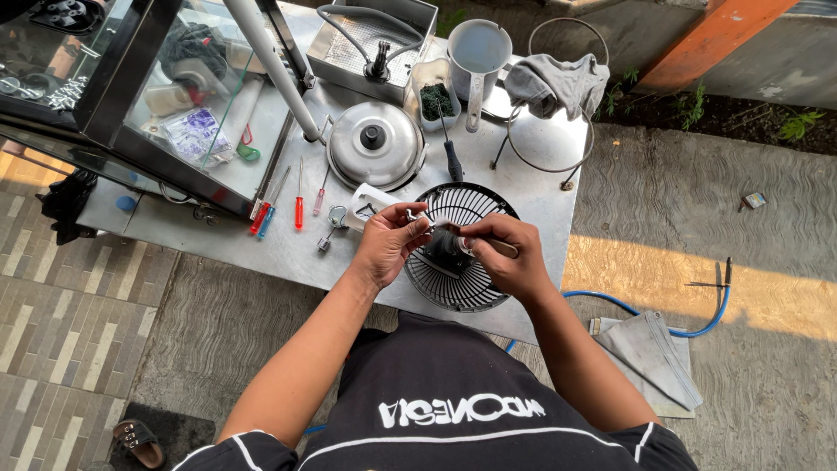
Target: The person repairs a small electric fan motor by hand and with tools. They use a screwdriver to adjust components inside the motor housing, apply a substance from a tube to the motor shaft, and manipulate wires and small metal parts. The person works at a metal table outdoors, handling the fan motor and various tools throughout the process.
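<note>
Outside, on a grey concrete floor, stands a shiny metal table point(558, 187) with lots of things on it.

From the head camera, both hands are low in the middle, over a round black fan grille point(466, 288) that lies at the near edge of the table. The left hand point(388, 244) has its fingers pinched together on a small shiny metal part point(417, 215). The right hand point(510, 253) has its fingers closed on a thin tool point(497, 248); I cannot tell just what kind it is. The two hands almost touch, right above the middle of the grille.

To the left lie red and blue screwdrivers point(279, 208). Farther away sit a round metal lid point(375, 144), a black-handled screwdriver point(452, 157), a grey jug point(477, 52) and a grey cloth point(558, 83) on a wire stand. A glass box point(183, 105) is at the far left. A blue hose point(636, 312) lies on the floor at the right.

It looks like the small part is being worked on with the tool. I think the next move needs steady fingers, so the little part does not drop through the grille.
</note>
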